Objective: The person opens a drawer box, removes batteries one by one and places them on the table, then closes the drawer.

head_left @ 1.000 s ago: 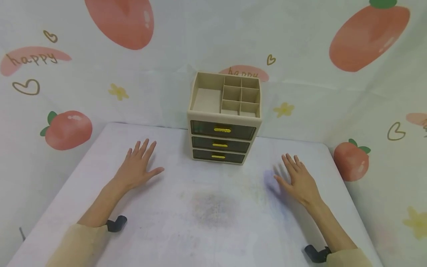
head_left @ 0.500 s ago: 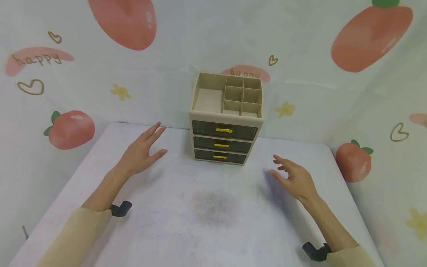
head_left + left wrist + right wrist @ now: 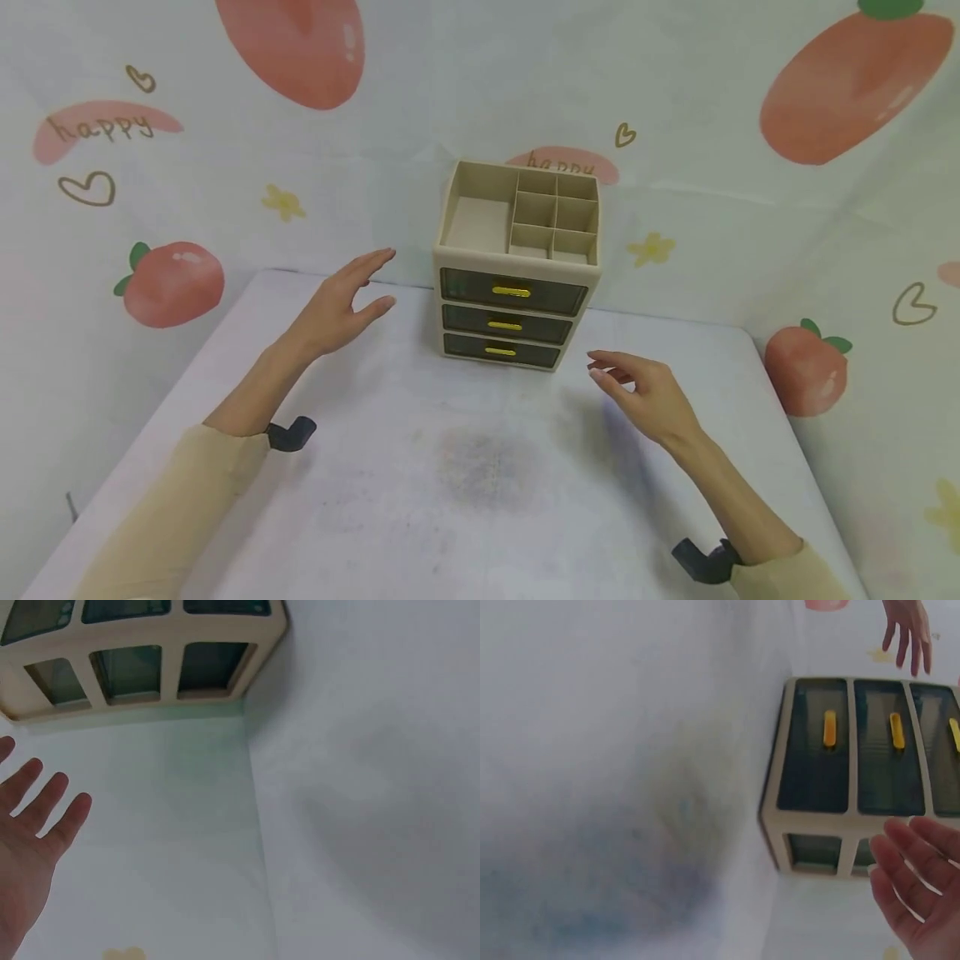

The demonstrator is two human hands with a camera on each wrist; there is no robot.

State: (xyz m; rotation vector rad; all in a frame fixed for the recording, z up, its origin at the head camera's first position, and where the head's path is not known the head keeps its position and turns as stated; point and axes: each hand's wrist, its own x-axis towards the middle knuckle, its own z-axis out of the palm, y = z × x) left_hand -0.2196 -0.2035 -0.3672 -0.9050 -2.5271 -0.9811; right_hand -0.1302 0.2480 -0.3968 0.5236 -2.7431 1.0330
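Observation:
A beige desktop drawer organizer (image 3: 517, 260) stands at the back of the white table, its three dark drawers closed, each with a yellow handle. Divided compartments form its top. To its left my left hand (image 3: 335, 312) is raised over the table, fingers extended and thumb apart, holding nothing. My right hand (image 3: 645, 392) hovers to the organizer's right, lower down, with fingers loosely bent and nothing in them. In the left wrist view the left fingers (image 3: 66, 817) point toward the organizer's windowed side. The right wrist view shows the right fingers (image 3: 907, 881) overlapping the organizer's other side.
The white table (image 3: 360, 500) has a smudged grey patch near its middle. Right behind the organizer rises a white backdrop cloth (image 3: 390, 100) printed with fruit and hearts, which also flanks the table at both sides. A dark band with a mount sits on each forearm.
Both hands have lifted and moved inward toward the organizer, the left one also going farther forward. The right fingers have bent from their spread pose. The view has shifted slightly.

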